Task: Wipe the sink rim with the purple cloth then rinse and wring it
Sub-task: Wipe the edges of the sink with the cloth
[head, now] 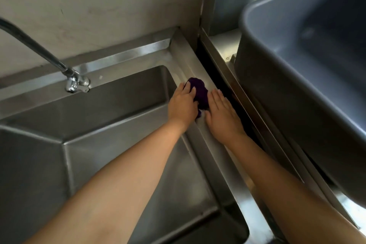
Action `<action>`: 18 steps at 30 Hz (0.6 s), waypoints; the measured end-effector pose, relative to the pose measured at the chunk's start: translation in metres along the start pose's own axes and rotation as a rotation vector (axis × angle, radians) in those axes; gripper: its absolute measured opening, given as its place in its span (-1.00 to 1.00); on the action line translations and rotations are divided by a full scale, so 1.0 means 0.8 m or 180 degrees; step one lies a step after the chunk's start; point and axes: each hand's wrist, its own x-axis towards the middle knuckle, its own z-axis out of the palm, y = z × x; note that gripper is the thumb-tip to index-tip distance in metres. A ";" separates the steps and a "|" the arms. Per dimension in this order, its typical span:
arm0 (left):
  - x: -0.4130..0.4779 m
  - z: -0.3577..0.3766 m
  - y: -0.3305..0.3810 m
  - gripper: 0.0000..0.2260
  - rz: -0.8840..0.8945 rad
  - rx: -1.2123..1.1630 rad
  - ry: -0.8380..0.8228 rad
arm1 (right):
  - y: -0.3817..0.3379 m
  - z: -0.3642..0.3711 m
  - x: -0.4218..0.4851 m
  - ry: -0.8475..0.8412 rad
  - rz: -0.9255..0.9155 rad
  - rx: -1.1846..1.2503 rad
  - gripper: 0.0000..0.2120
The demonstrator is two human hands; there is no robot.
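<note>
A bunched purple cloth (200,91) lies on the right rim (215,156) of a deep steel sink (111,125), near its back right corner. My left hand (183,105) presses on the cloth's left side with fingers curled over it. Just right of the cloth, my right hand (222,115) lies flat on the rim, fingers straight and together, its inner edge touching the cloth. Part of the cloth is hidden under my left hand.
A steel tap (74,81) with a long spout stands on the back rim at the left. A dark gap (215,77) runs along the rim's right side. Beyond it a large grey plastic tub (309,77) sits on a steel counter.
</note>
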 end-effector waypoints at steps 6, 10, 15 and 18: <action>0.033 -0.007 -0.016 -0.59 -0.0017 -0.0005 0.0122 | -0.004 0.001 0.043 0.0028 -0.0038 -0.0025 -0.47; 0.057 -0.012 -0.030 -0.59 0.0006 0.0046 0.0163 | -0.008 0.003 0.070 0.0048 -0.0094 -0.0021 -0.47; 0.091 -0.018 -0.050 -0.60 -0.0046 0.0100 0.0190 | -0.015 0.005 0.109 0.0090 -0.0152 -0.0044 -0.46; 0.108 -0.022 -0.059 -0.60 -0.0112 0.0043 0.0223 | -0.021 0.003 0.130 0.0099 -0.0180 -0.0001 -0.46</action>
